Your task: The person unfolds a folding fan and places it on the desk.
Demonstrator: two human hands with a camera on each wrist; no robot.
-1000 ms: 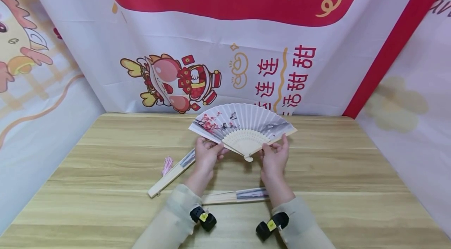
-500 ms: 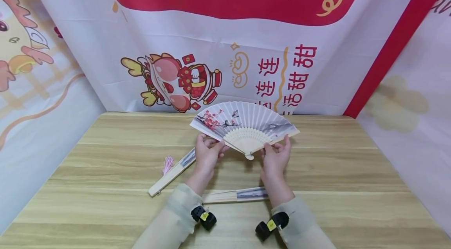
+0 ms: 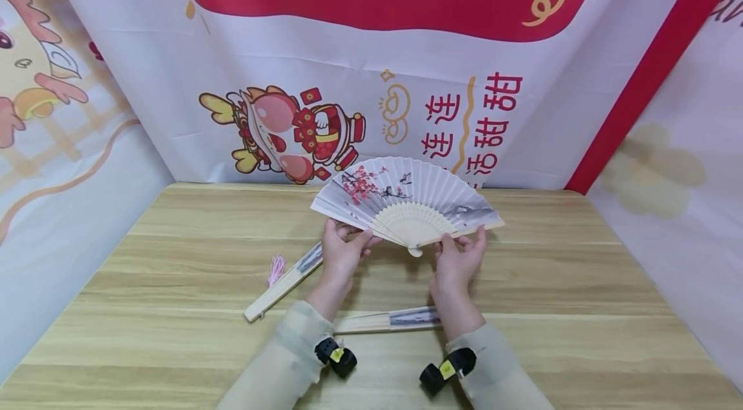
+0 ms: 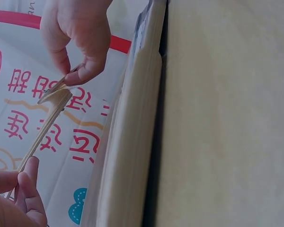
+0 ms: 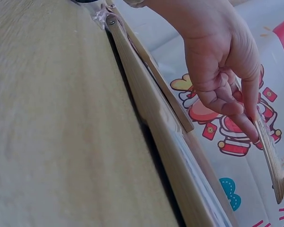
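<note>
A spread folding fan point(image 3: 406, 194), with pale ribs and white paper printed with red blossoms and birds, is held up above the back of the table. My left hand point(image 3: 338, 258) pinches its left outer rib between thumb and fingers. The right outer rib is pinched by my right hand point(image 3: 457, 262). Under and beside my left forearm lies a folded fan point(image 3: 281, 289) with a pink tassel point(image 3: 277, 269). Another folded fan point(image 3: 389, 321) lies crosswise between the forearms, its right end hidden by my right wrist. Both wrist views show the held fan edge-on.
The wood-grain table point(image 3: 551, 307) extends to both sides of the arms. A printed white and red cloth point(image 3: 371, 49) hangs behind its back edge, with more printed cloth point(image 3: 667, 107) at the sides. Black wrist cameras point(image 3: 342, 361) sit on both cuffs.
The fan has spread a little wider and risen slightly, its pivot shifting up and right. My right hand has moved slightly right with its rib. The folded fans have stayed in place.
</note>
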